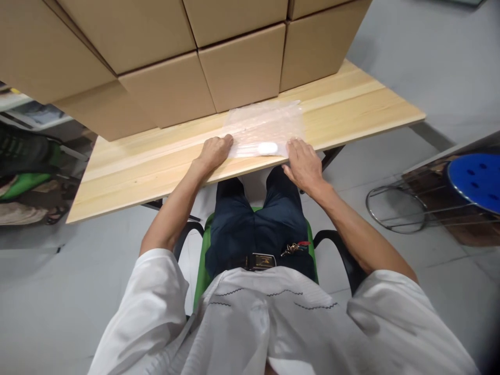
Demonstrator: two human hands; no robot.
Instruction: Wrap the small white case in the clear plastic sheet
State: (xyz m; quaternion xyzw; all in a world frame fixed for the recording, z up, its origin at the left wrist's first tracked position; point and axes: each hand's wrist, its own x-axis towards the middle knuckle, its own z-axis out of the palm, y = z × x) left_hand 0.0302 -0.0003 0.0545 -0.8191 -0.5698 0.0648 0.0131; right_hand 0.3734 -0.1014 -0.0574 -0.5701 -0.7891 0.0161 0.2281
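Note:
A clear, wrinkled plastic sheet or bag (265,122), perhaps bubble wrap, lies flat near the front edge of the wooden tabletop (164,169). At its near side sits a small white oval object (267,149); whether it is in or on the plastic I cannot tell. My left hand (215,152) is closed at the plastic's left near corner, thumb against its edge. Over the right near corner lie the fingers of my right hand (304,164), fairly straight, with the thumb apart below the table edge.
Cardboard boxes (242,67) are stacked along the back of the tabletop, close behind the plastic. A blue stool (476,179) with a metal ring base stands on the right. Part of another person's foot (57,214) shows at far left.

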